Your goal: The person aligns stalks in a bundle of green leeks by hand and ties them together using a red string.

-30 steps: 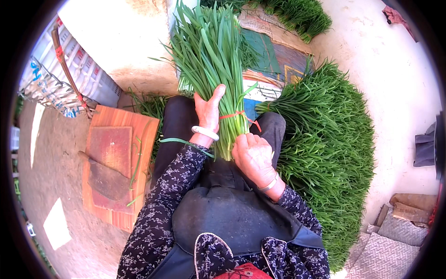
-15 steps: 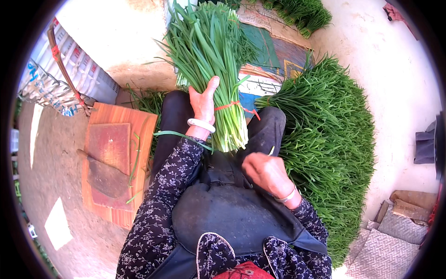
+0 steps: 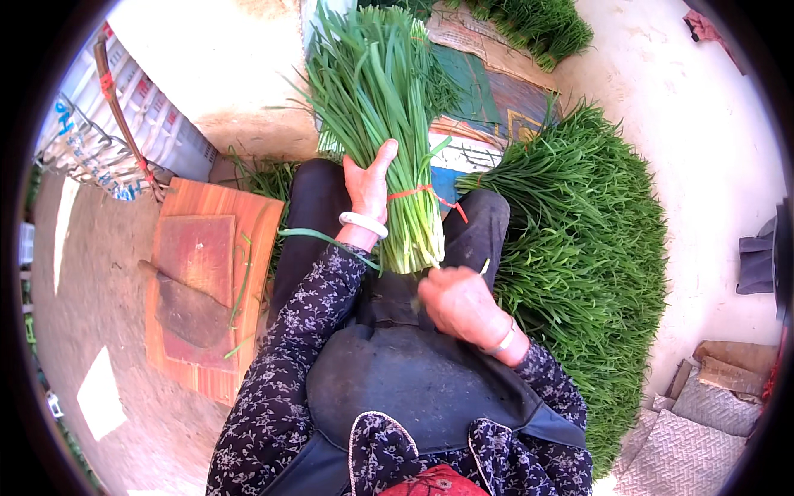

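My left hand (image 3: 367, 194) is wrapped round a thick bunch of garlic chives (image 3: 372, 99), its thumb lying up along the stems. A red tie (image 3: 412, 190) circles the bunch, one end hanging loose. The leaves point away from me, and the pale cut ends sit above my lap. Just below those ends, my right hand (image 3: 465, 304) is closed, fingers curled and slightly blurred; what they hold, if anything, is hidden. One long loose leaf (image 3: 318, 234) lies across my left wrist. A small pale green scrap (image 3: 485, 266) shows by my right knee.
To the right spreads a large heap of chives (image 3: 587, 256). At left, a broad-bladed knife (image 3: 190, 310) lies on a reddish board over a wooden board (image 3: 186, 198). A white basket (image 3: 141, 107) stands beyond. More bunches (image 3: 538, 29) lie at the back; woven mats (image 3: 686, 438) lie lower right.
My right hand has moved a little left and up, closer to the cut stem ends. My left hand and the bunch have shifted slightly right.
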A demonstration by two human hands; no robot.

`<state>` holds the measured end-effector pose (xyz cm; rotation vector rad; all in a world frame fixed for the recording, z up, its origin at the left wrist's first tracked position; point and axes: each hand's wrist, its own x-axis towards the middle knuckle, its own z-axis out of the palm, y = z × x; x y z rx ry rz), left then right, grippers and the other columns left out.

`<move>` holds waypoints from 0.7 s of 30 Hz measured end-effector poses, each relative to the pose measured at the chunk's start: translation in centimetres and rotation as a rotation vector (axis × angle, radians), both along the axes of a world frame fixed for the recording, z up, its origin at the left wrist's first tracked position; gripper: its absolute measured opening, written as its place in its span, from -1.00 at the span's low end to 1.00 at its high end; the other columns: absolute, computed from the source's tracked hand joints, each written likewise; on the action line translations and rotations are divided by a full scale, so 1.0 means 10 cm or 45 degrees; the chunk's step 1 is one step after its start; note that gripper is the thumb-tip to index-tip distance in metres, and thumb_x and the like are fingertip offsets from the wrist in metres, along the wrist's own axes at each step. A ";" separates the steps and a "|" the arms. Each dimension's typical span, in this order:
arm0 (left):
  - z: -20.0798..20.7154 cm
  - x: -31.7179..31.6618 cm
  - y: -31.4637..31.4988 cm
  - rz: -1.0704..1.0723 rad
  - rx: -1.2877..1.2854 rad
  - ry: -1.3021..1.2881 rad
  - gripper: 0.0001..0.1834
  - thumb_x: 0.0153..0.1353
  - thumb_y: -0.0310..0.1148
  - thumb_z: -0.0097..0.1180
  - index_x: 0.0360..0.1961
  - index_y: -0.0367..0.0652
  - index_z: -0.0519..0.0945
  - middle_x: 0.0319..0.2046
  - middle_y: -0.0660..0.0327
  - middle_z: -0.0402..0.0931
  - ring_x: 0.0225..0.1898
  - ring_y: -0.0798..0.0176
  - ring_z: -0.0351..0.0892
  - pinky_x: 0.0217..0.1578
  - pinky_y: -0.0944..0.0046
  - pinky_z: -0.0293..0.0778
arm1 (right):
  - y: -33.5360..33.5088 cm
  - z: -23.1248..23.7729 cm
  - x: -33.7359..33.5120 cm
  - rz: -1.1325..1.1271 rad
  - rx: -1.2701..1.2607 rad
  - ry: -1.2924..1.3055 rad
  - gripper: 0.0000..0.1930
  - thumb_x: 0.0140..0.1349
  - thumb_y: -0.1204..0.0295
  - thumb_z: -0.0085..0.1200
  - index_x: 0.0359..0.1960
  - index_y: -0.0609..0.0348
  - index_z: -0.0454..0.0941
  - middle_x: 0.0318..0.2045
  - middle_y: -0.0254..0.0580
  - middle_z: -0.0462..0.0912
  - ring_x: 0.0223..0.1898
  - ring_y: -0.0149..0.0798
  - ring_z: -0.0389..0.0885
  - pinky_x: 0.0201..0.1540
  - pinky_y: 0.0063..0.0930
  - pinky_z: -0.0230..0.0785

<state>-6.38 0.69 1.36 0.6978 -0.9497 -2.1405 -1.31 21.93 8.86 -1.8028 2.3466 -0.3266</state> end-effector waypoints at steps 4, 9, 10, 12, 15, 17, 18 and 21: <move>-0.08 0.01 -0.05 0.002 -0.018 -0.005 -0.28 0.05 -0.36 0.44 0.17 -0.33 0.33 0.05 0.12 0.48 0.02 0.24 0.50 0.09 0.25 0.40 | 0.02 0.30 0.11 0.032 0.122 -0.479 -0.91 0.15 0.36 0.18 -0.36 0.04 0.59 -0.42 -0.17 0.60 -0.37 -0.01 0.63 -0.38 -0.19 0.47; -0.09 -0.01 -0.01 -0.026 -0.023 -0.030 -0.29 0.05 -0.33 0.45 0.16 -0.32 0.35 0.02 0.12 0.50 -0.01 0.26 0.51 0.08 0.26 0.42 | -0.30 0.10 -0.09 -0.311 -0.346 -0.002 -0.88 0.10 0.48 0.13 -0.30 0.11 0.54 -0.46 -0.15 0.44 -0.43 -0.06 0.52 -0.38 -0.18 0.37; -0.09 -0.01 -0.01 -0.047 -0.014 -0.023 -0.30 0.05 -0.33 0.45 0.15 -0.32 0.36 0.02 0.12 0.51 -0.02 0.27 0.51 0.07 0.26 0.42 | -0.34 0.02 -0.13 -0.326 -0.328 0.106 -0.85 0.08 0.48 0.13 -0.28 0.10 0.55 -0.45 -0.17 0.44 -0.41 -0.09 0.52 -0.36 -0.20 0.36; -0.10 -0.01 -0.02 -0.064 -0.029 -0.025 -0.33 0.07 -0.32 0.43 0.15 -0.31 0.38 0.02 0.13 0.52 -0.03 0.27 0.52 0.06 0.25 0.44 | -0.34 -0.09 -0.17 -0.344 -0.259 0.209 -0.75 0.00 0.49 0.13 -0.21 0.07 0.56 -0.40 -0.23 0.43 -0.37 -0.16 0.49 -0.31 -0.25 0.31; -0.12 -0.02 -0.03 -0.054 -0.059 -0.039 -0.39 0.11 -0.32 0.39 0.14 -0.29 0.41 0.01 0.15 0.53 -0.03 0.27 0.54 0.03 0.24 0.48 | -0.33 -0.15 -0.15 -0.352 -0.257 0.338 -0.74 0.00 0.46 0.12 -0.20 0.07 0.56 -0.42 -0.24 0.41 -0.37 -0.17 0.48 -0.31 -0.24 0.28; -0.15 -0.02 -0.03 -0.046 -0.028 -0.029 -0.39 0.11 -0.32 0.39 0.14 -0.29 0.41 0.01 0.15 0.53 -0.03 0.27 0.54 0.04 0.23 0.48 | -0.35 -0.16 -0.14 -0.354 -0.266 0.397 -0.77 -0.01 0.44 0.11 -0.25 0.06 0.55 -0.42 -0.25 0.41 -0.37 -0.19 0.47 -0.31 -0.26 0.26; -0.14 -0.01 -0.03 -0.049 -0.027 -0.043 -0.39 0.11 -0.32 0.39 0.14 -0.29 0.41 0.01 0.15 0.53 -0.03 0.27 0.54 0.03 0.23 0.48 | -0.35 -0.17 -0.13 -0.357 -0.270 0.427 -0.78 -0.01 0.43 0.10 -0.27 0.06 0.54 -0.42 -0.25 0.41 -0.37 -0.20 0.46 -0.31 -0.27 0.25; -0.11 -0.01 0.00 -0.061 -0.017 -0.078 -0.38 0.10 -0.32 0.40 0.13 -0.30 0.41 0.01 0.14 0.53 -0.03 0.26 0.55 0.03 0.23 0.48 | -0.38 -0.19 -0.16 -0.323 -0.256 0.498 -0.88 -0.03 0.42 0.08 -0.40 0.07 0.49 -0.44 -0.25 0.40 -0.38 -0.22 0.46 -0.30 -0.29 0.23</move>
